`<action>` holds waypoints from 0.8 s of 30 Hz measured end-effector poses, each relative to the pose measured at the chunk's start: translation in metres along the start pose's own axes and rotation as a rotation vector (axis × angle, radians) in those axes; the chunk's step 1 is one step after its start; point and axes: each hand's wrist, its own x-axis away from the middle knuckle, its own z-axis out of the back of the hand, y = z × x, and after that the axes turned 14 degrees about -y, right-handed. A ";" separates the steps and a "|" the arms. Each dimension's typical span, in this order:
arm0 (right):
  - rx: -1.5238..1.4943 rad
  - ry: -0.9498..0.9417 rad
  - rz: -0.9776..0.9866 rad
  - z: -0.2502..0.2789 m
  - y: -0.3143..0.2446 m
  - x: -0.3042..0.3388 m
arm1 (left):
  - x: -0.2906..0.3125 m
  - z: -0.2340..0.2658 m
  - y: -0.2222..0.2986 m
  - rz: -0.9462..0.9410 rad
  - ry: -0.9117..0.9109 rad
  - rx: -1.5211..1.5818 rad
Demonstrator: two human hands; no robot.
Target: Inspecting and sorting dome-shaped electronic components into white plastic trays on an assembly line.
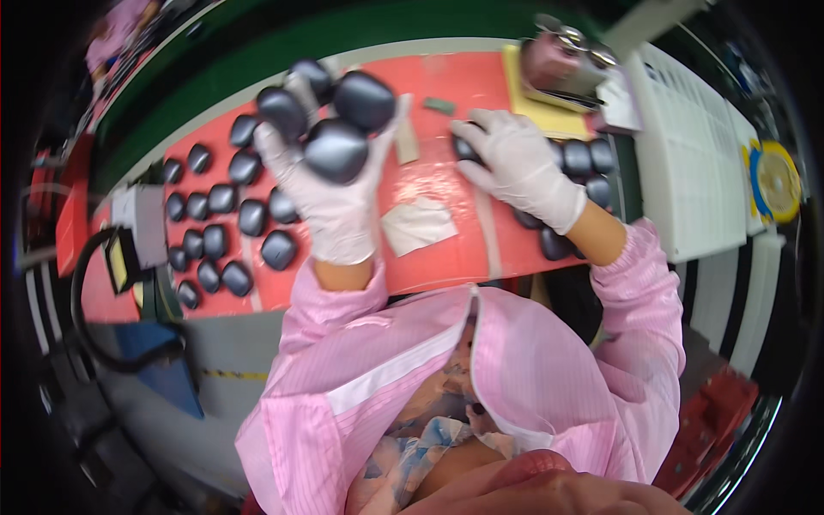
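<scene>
My gloved left hand (335, 215) is raised over the pink work surface (442, 176), with its fingers wrapped round several dark, glossy, rounded-square pieces (336, 151). My gloved right hand (525, 167) is closed on one similar dark piece (466, 146), partly hidden by the fingers. Left of my left hand, several loose dark pieces (252, 217) lie in rough rows. Beyond and beneath my right hand sits another cluster of dark pieces (577, 158). A crumpled white cloth (419, 226) lies between my hands, below a small green block (439, 106).
A yellow tray (515, 86) with a pink-sided container (549, 64) stands at the far right, beside a white stacked plastic unit (695, 154). At the left are a grey box (140, 225) and a curved black hose (79, 296).
</scene>
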 end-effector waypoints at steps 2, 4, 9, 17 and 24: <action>0.000 0.190 0.096 0.006 0.008 0.014 | -0.002 -0.003 -0.003 -0.003 0.088 0.000; -0.077 0.243 0.082 0.029 0.030 0.033 | -0.003 0.005 -0.003 0.084 0.005 0.054; -0.221 0.549 -0.516 0.066 0.179 0.104 | -0.002 0.012 -0.002 0.132 -0.067 0.039; 0.049 0.617 -1.392 0.044 0.494 0.250 | -0.006 0.021 -0.008 0.008 -0.093 -0.090; 0.265 -0.057 -1.424 0.023 0.644 0.323 | -0.014 0.026 -0.031 -0.001 0.023 -0.090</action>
